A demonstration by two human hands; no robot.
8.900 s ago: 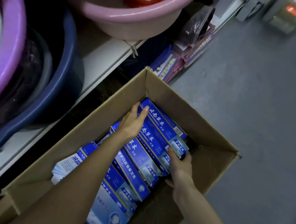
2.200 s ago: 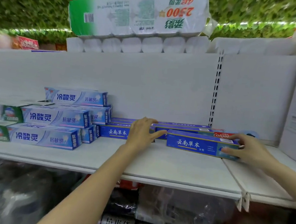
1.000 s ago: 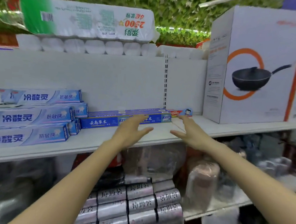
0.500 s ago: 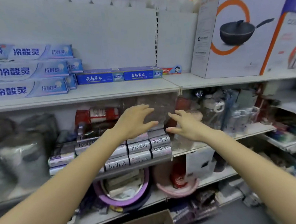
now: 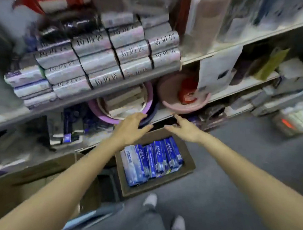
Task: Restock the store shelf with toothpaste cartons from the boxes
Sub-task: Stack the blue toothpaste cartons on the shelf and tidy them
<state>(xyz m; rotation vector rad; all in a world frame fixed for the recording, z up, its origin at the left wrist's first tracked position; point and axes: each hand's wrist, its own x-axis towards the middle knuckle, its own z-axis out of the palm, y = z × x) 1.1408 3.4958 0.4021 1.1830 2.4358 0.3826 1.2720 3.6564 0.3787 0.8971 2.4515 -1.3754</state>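
cardboard box (image 5: 188, 165) (blue toothpaste cartons (image 5: 159, 158))

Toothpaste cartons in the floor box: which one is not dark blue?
The pale blue-and-white carton at the row's image-left end; the other cartons beside it are all dark blue.

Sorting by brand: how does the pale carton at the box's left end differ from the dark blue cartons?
The pale carton is whitish-blue; the dark blue cartons are deep blue. The pale carton shows a broader face than the dark blue cartons. All lie parallel in the cardboard box.
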